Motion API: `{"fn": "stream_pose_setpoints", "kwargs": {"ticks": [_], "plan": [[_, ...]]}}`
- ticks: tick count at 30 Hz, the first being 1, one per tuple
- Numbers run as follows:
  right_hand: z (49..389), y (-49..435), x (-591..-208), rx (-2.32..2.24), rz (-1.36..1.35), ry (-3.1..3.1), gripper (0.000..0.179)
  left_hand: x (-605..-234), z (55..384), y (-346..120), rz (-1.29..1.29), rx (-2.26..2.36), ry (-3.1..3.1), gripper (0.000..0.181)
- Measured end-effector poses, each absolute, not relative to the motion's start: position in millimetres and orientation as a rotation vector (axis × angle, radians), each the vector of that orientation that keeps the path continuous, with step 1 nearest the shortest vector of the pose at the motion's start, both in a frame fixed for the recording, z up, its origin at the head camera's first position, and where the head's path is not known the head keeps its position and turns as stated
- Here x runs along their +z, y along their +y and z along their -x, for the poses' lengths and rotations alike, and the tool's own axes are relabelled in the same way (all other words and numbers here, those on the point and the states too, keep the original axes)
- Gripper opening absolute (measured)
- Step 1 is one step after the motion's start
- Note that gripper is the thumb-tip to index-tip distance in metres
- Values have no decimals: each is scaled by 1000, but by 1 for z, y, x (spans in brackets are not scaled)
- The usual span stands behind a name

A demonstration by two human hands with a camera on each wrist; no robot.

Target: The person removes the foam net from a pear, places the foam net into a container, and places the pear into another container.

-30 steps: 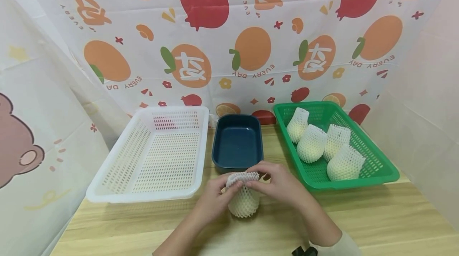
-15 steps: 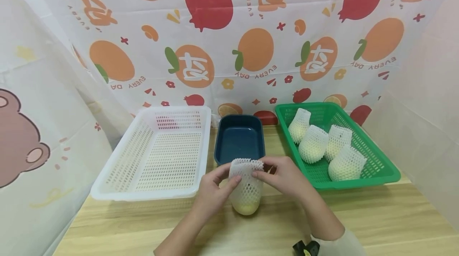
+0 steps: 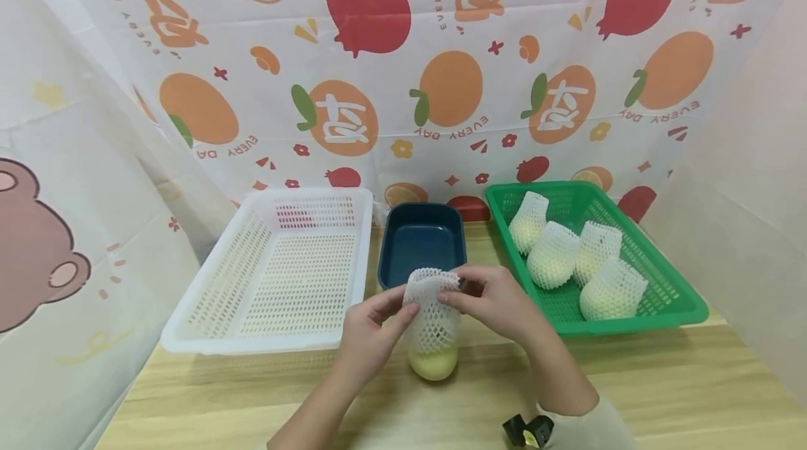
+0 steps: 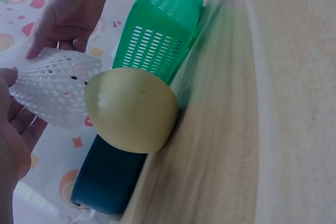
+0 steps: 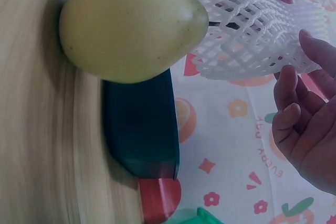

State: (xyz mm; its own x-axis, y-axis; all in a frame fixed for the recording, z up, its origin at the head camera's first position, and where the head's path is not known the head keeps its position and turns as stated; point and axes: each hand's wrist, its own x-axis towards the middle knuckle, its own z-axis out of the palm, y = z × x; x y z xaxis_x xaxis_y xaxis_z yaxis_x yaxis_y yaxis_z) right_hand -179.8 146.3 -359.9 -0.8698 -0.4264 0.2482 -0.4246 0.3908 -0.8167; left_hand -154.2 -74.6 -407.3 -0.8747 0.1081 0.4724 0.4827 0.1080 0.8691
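Note:
A pale yellow pear (image 3: 433, 364) sits on the wooden table in front of me, its dark stem showing in the right wrist view. Over its top stands a white foam net sleeve (image 3: 433, 310), which has come off most of the pear (image 4: 131, 109). My left hand (image 3: 372, 331) pinches the sleeve's left side between thumb and fingers. Opposite it, my right hand (image 3: 494, 299) pinches the upper right edge. In the right wrist view the sleeve (image 5: 247, 30) hangs around the stem end only, and the pear's body (image 5: 131, 27) is bare.
A white slotted basket (image 3: 296, 282) stands at the left. Behind my hands is a dark blue rectangular dish (image 3: 422, 247). The green basket (image 3: 551, 310) at the right holds several pears in foam nets (image 3: 551, 261). A fruit-patterned cloth (image 3: 403, 71) hangs behind them.
Both hands have drawn the foam net sleeve upward, away from me. The pear's lower part, netted a second ago, now shows bare and stays on the table.

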Motion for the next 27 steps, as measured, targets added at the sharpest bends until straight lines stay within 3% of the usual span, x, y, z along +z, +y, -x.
{"fn": "stream_pose_setpoints", "kwargs": {"ticks": [27], "plan": [[180,141,-362,-1777,839,2604,20,-391,166,-61,712,-1920,-2081,25]]}}
